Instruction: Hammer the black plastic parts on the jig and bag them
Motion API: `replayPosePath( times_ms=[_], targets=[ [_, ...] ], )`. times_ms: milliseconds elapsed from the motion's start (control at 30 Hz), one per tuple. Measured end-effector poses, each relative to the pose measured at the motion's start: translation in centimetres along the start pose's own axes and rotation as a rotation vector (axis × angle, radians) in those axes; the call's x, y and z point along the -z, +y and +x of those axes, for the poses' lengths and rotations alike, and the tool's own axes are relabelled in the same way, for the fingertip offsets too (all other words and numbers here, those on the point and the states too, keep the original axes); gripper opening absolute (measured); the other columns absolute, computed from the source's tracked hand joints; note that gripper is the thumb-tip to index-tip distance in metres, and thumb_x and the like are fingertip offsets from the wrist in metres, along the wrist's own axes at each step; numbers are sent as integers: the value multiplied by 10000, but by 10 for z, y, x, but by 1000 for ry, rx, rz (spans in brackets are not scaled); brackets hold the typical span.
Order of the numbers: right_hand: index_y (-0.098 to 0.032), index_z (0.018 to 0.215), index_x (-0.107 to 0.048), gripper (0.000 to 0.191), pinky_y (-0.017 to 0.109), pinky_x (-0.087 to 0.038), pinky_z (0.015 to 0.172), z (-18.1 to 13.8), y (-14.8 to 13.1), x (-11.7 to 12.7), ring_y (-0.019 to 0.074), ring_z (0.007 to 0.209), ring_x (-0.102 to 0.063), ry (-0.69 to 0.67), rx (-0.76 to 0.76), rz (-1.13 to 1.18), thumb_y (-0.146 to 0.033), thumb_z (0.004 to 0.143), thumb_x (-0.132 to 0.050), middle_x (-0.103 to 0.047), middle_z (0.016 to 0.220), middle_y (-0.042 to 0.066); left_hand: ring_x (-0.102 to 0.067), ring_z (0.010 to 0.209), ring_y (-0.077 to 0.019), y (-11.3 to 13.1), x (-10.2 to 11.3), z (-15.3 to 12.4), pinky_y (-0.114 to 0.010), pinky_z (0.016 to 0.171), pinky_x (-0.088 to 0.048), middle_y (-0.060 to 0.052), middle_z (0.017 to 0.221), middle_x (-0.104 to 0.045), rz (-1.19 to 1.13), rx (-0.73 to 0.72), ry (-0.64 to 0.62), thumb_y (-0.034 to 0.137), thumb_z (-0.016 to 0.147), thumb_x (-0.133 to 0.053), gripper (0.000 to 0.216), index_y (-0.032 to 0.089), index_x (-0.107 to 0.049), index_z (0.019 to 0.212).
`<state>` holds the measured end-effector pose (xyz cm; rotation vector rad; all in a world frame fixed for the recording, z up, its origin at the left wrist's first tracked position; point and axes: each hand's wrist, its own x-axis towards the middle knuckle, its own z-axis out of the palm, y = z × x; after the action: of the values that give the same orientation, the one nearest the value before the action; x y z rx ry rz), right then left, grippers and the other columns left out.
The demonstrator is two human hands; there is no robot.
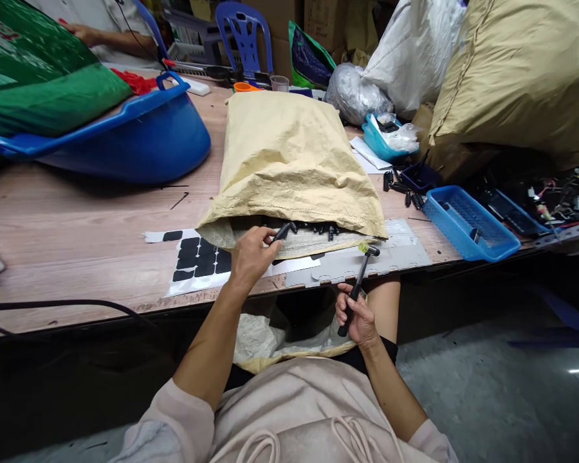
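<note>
My left hand (251, 258) is closed on a small black part (283, 230) at the mouth of a tan woven sack (289, 154). More small black parts (332, 230) show inside that opening; what kind they are I cannot tell. In my right hand (356, 316), the fingers wrap round the black grip of a small hammer (361, 276). Its head, yellow on one side and black on the other, points up near the table edge. Under the sack's mouth lie a grey board (400, 247) and a white sheet with black stickers (200, 260).
A blue tub (139, 145) stands at left with a green sack (38, 83) in it. To the right are a blue basket (470, 225) and loose black pieces (405, 190). Another open sack (260, 334) rests on my lap. Across the table is another person's arm (120, 40).
</note>
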<state>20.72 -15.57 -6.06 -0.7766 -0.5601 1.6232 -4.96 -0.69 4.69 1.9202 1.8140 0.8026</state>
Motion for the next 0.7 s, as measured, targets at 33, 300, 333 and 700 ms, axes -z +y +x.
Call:
replayPosePath(
  times_ms=[33, 300, 333, 700],
  targets=[
    [-208, 1183, -682, 381, 193, -382, 420, 0, 0, 0, 61, 503, -437, 1, -1, -5, -353, 841, -765, -528, 750, -43, -655, 848, -200, 5, -3, -6, -304, 759, -487, -29, 922, -705, -36, -80, -26, 287, 853, -682, 196, 212, -752, 1020],
    [-201, 1161, -646, 415, 181, -338, 401, -2, 0, -3, 49, 464, -404, 89, 23, -99, -413, 827, -772, -534, 719, -58, -642, 823, -174, 35, -53, -28, -293, 763, -492, -15, 976, -687, -66, -354, -294, 224, 865, -706, 147, 231, -702, 1011],
    [-202, 1159, -637, 425, 180, -334, 400, -3, 0, -3, 48, 458, -401, 110, 27, -120, -424, 824, -774, -535, 712, -62, -641, 819, -172, 35, -57, -28, -294, 767, -493, -15, 979, -684, -59, -344, -283, 224, 861, -713, 152, 229, -700, 1012],
    [-230, 1184, -571, 495, 202, -301, 409, -10, 8, -7, 66, 455, -375, 342, 122, -501, -632, 905, -644, -480, 683, -81, -654, 849, -172, 38, -71, -31, -289, 771, -490, -9, 973, -692, -86, -232, -173, 284, 869, -740, 120, 244, -721, 980]
  ],
)
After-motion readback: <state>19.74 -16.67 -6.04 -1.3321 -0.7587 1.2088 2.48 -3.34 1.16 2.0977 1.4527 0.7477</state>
